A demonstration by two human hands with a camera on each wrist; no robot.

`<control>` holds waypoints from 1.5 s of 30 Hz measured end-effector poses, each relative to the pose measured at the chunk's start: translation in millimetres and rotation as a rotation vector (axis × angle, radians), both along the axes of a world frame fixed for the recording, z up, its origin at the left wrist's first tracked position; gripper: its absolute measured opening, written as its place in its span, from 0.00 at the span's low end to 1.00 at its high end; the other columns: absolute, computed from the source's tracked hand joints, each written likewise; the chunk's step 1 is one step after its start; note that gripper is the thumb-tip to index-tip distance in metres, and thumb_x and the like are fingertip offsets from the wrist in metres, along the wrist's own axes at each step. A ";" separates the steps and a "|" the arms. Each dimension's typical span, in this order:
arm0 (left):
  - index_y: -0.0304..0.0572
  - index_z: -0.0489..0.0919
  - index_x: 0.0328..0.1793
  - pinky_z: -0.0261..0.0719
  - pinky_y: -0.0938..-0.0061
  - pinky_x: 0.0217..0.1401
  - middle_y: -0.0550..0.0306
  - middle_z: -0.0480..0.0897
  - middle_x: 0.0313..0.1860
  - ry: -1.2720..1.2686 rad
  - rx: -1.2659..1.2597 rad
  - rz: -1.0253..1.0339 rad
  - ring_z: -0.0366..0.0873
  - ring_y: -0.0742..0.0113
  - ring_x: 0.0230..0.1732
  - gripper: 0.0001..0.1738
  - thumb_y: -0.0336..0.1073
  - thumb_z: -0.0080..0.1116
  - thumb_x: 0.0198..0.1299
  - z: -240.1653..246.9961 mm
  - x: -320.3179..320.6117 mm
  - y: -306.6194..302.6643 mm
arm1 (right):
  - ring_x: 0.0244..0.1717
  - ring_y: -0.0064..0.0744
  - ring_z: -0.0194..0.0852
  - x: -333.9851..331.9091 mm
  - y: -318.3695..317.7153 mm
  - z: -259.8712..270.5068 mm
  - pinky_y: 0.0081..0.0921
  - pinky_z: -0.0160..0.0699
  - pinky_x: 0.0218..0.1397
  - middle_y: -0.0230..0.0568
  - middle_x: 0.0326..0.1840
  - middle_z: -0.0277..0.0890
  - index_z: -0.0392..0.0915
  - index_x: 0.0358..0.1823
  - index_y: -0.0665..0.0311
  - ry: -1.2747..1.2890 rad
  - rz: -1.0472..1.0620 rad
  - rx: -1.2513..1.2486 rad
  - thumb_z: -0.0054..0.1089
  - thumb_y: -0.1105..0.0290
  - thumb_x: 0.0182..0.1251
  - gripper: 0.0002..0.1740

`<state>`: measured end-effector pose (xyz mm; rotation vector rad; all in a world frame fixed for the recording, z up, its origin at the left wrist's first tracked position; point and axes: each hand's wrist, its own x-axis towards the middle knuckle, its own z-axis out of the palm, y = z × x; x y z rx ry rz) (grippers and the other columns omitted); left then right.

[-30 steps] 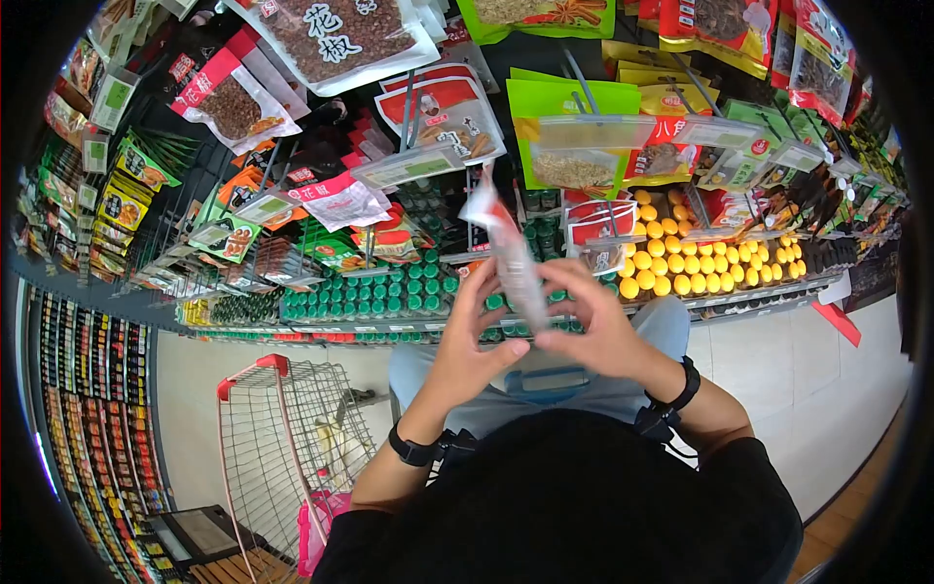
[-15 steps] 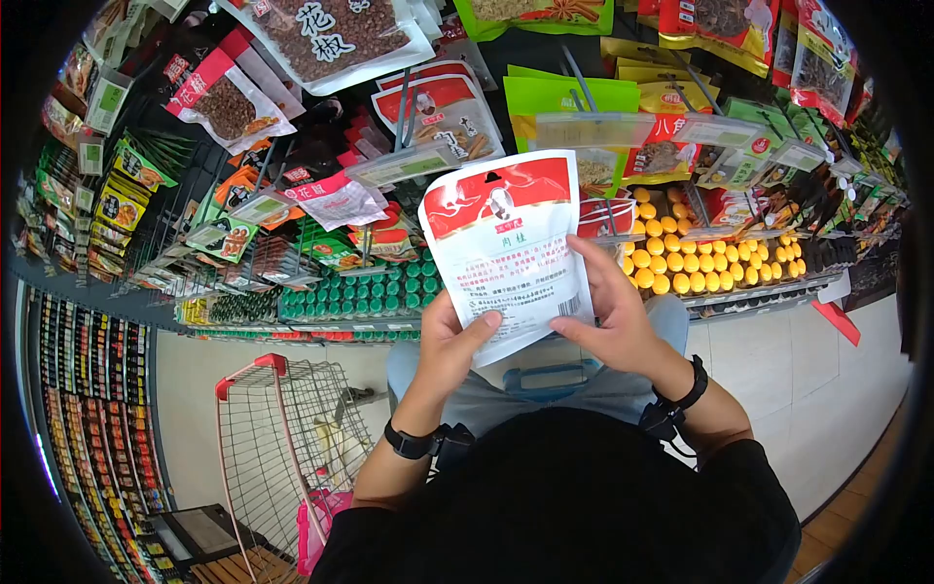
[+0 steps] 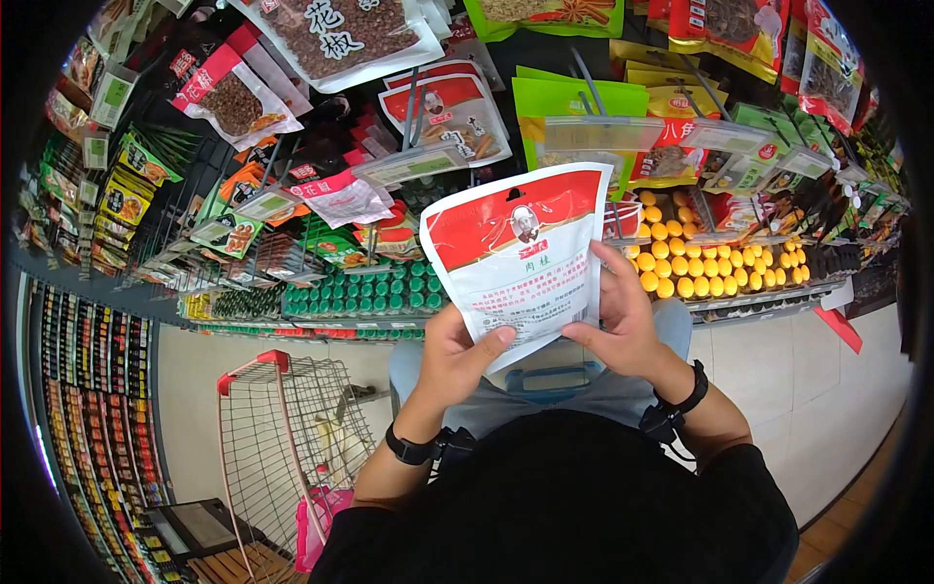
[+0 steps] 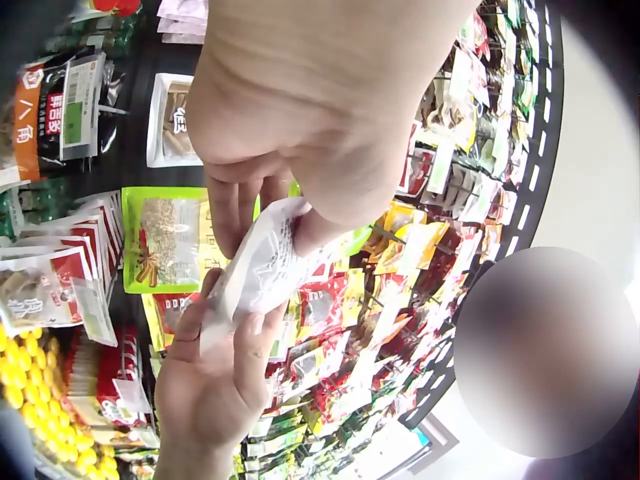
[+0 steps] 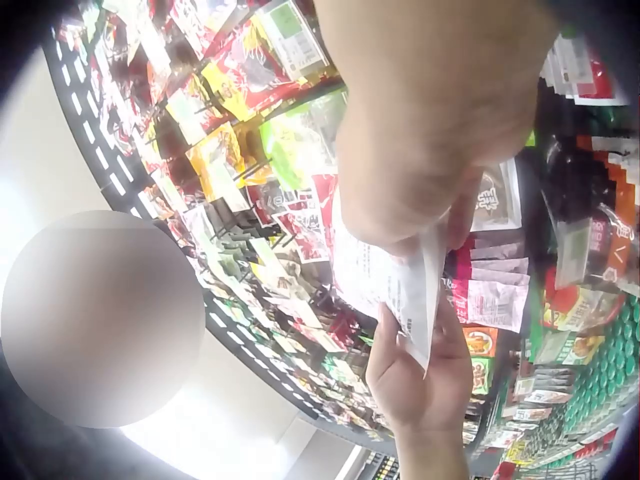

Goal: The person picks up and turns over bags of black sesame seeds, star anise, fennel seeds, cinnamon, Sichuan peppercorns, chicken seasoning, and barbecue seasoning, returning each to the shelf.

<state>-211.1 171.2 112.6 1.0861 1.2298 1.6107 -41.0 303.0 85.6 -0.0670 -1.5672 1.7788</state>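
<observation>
A white and red spice packet (image 3: 530, 258) with printed text and a small portrait is held up in front of the person's lap, its printed side toward the head camera. The left hand (image 3: 455, 350) grips its lower left edge, thumb on the printed face and fingers behind. At the lower right edge the right hand (image 3: 628, 316) pinches it the same way. In the left wrist view the packet (image 4: 262, 265) appears nearly edge-on between both hands. The right wrist view shows the packet (image 5: 385, 275) with the left hand (image 5: 415, 385) at its lower end.
Racks of hanging spice bags (image 3: 360, 58) fill the wall ahead. Below stand rows of green-capped bottles (image 3: 370, 292) and yellow-capped bottles (image 3: 710, 263). A wire shopping cart (image 3: 287, 438) with a pink item (image 3: 321, 526) inside is at the left. A blue object (image 3: 553, 382) lies between the legs.
The packet was edge-on and blurred a second ago, then turned its printed face toward the head camera. Since then it has risen slightly nearer, with both hands still holding its lower edges.
</observation>
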 end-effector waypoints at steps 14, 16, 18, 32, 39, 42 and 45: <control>0.31 0.62 0.67 0.67 0.71 0.62 0.51 0.73 0.60 0.012 -0.033 -0.053 0.71 0.68 0.59 0.33 0.25 0.61 0.55 1.6 1.6 8.1 | 0.66 0.37 0.61 -3.6 0.9 11.7 0.32 0.64 0.65 0.55 0.67 0.60 0.41 0.73 0.67 0.030 -0.058 -0.109 0.62 0.85 0.54 0.48; 0.31 0.62 0.67 0.67 0.70 0.63 0.52 0.73 0.60 0.027 -0.043 -0.047 0.71 0.67 0.60 0.33 0.23 0.61 0.54 1.9 2.2 7.3 | 0.66 0.37 0.61 -3.6 0.5 11.2 0.32 0.63 0.65 0.55 0.67 0.60 0.41 0.73 0.67 0.022 -0.057 -0.109 0.62 0.85 0.54 0.48; 0.31 0.61 0.67 0.67 0.70 0.63 0.52 0.73 0.60 0.021 -0.038 -0.051 0.70 0.67 0.60 0.33 0.23 0.61 0.54 1.8 2.8 6.9 | 0.66 0.36 0.62 -4.0 0.5 10.6 0.31 0.63 0.66 0.54 0.67 0.61 0.41 0.73 0.67 0.025 -0.060 -0.125 0.62 0.85 0.54 0.48; 0.31 0.61 0.67 0.66 0.70 0.64 0.51 0.73 0.60 0.027 -0.019 -0.059 0.70 0.67 0.61 0.37 0.23 0.65 0.50 0.3 3.2 4.1 | 0.65 0.33 0.62 -2.2 1.3 11.8 0.29 0.62 0.65 0.54 0.66 0.62 0.39 0.74 0.68 -0.014 -0.009 -0.168 0.61 0.84 0.57 0.48; 0.31 0.61 0.66 0.67 0.70 0.63 0.51 0.73 0.60 0.039 -0.025 -0.057 0.70 0.67 0.61 0.37 0.23 0.65 0.50 1.3 3.8 2.3 | 0.65 0.33 0.62 -2.5 1.6 11.1 0.29 0.62 0.65 0.55 0.66 0.62 0.39 0.74 0.68 -0.024 0.000 -0.163 0.61 0.83 0.57 0.48; 0.31 0.62 0.66 0.68 0.70 0.62 0.51 0.74 0.59 0.045 -0.027 -0.055 0.71 0.67 0.60 0.36 0.22 0.64 0.50 -0.4 3.7 1.4 | 0.65 0.33 0.62 -2.8 1.1 11.4 0.29 0.62 0.65 0.55 0.66 0.62 0.39 0.74 0.69 -0.017 -0.005 -0.154 0.62 0.82 0.57 0.49; 0.31 0.63 0.65 0.69 0.70 0.61 0.51 0.74 0.58 0.057 -0.031 -0.048 0.72 0.67 0.59 0.34 0.21 0.64 0.51 -0.6 4.5 0.5 | 0.65 0.34 0.62 -2.2 1.3 10.9 0.29 0.62 0.65 0.56 0.66 0.62 0.39 0.74 0.69 -0.017 -0.005 -0.135 0.62 0.82 0.57 0.48</control>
